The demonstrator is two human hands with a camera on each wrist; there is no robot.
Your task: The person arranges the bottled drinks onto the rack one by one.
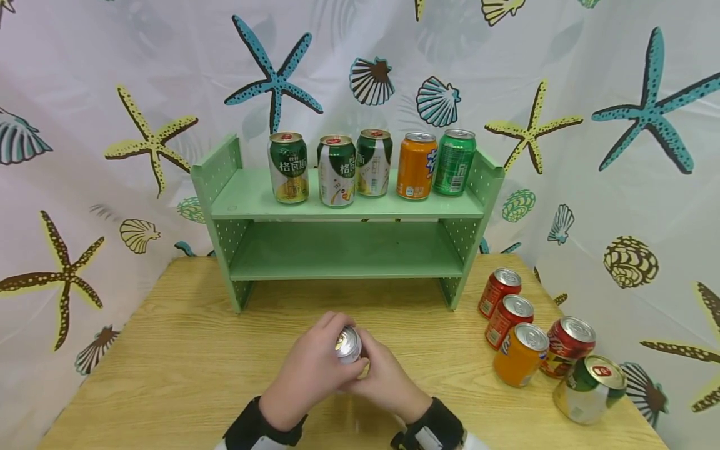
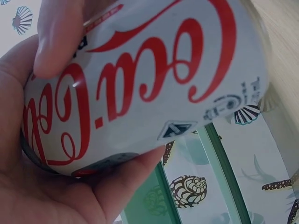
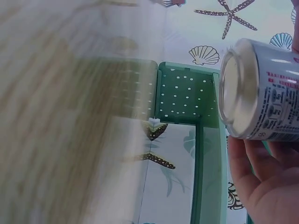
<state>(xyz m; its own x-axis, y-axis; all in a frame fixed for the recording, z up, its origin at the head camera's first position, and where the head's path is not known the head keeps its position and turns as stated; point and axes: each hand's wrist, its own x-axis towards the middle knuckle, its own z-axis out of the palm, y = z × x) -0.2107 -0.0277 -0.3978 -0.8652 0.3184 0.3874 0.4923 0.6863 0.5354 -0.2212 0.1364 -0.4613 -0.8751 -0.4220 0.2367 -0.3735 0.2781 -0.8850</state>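
Observation:
A white Coca-Cola can with red lettering is between both hands, low in the middle of the head view and in front of the shelf. My left hand grips it near the top; the left wrist view shows the thumb on one side of the can and fingers on the other. From the right, my right hand holds the same can, its fingers curled against the side in the right wrist view. The bare base of the can shows there, apart from the wooden table.
A green two-tier shelf stands at the back of the table. Its top tier carries green-and-white cans, an orange can and a green can. At the table's right edge stand red cans, another orange can and another green-and-white can.

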